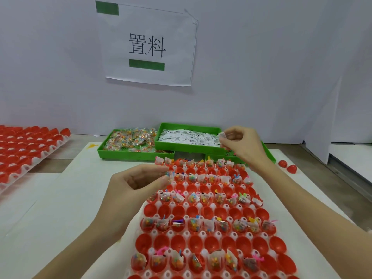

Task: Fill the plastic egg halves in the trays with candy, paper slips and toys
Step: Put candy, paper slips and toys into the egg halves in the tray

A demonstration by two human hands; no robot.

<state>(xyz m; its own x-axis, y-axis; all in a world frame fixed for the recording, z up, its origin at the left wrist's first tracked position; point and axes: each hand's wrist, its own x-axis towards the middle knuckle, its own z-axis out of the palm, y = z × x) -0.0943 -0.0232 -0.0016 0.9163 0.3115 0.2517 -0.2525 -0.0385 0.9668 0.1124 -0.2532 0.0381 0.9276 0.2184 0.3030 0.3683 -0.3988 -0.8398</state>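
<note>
Running lengthwise away from the person, the white tray of red egg halves lies on the white sheet, its long axis pointing toward two green bins by the wall. Rows of cups facing up alternate filled and empty. The left hand pinches a small candy packet between curled fingertips at the tray's far left edge. The right hand pinches paper slips above the slip bin; the candy bin sits just beside it.

White paper sign with two black characters, taped to grey wall.
</note>
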